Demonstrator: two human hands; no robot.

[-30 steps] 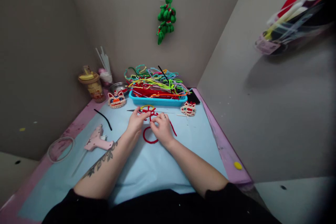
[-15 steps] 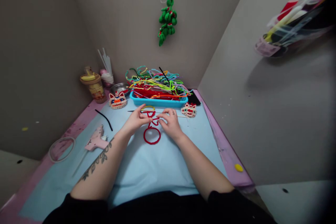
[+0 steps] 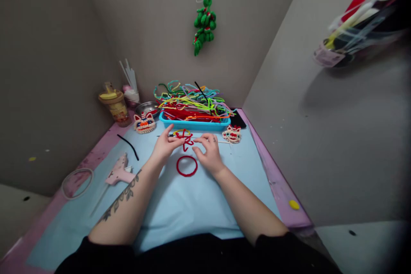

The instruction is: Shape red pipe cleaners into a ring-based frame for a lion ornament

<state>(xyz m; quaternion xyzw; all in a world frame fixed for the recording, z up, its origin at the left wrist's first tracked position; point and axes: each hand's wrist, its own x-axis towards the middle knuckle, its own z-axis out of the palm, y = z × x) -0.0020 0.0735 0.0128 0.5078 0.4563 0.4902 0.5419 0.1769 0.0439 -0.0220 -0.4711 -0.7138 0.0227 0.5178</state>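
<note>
Thumb and fingers of my left hand (image 3: pixel 165 143) pinch a bent red pipe cleaner (image 3: pixel 186 147), folded into several loops. Just to its right hovers my right hand (image 3: pixel 208 152), thumb and index finger apart, fingertips close to the red loops; whether they touch is hard to tell. Nearer to me a red pipe-cleaner ring (image 3: pixel 186 175) lies flat on the blue mat (image 3: pixel 192 212). Behind my hands is a tool with yellow handles (image 3: pixel 176 132), apparently scissors, partly covered by the red loops and my left hand.
A blue tray (image 3: pixel 195 125) heaped with coloured pipe cleaners stands behind, between two lion-head pieces (image 3: pixel 144 124) (image 3: pixel 231 135). On the left are a pink glue gun (image 3: pixel 119 173), a black pipe cleaner (image 3: pixel 128 146), a clear ring (image 3: pixel 77 197) and a lidded cup (image 3: pixel 115 109).
The red pipe cleaner has turned and its loops now sit higher, clear of the ring. My right thumb and index finger have come apart from it a little.
</note>
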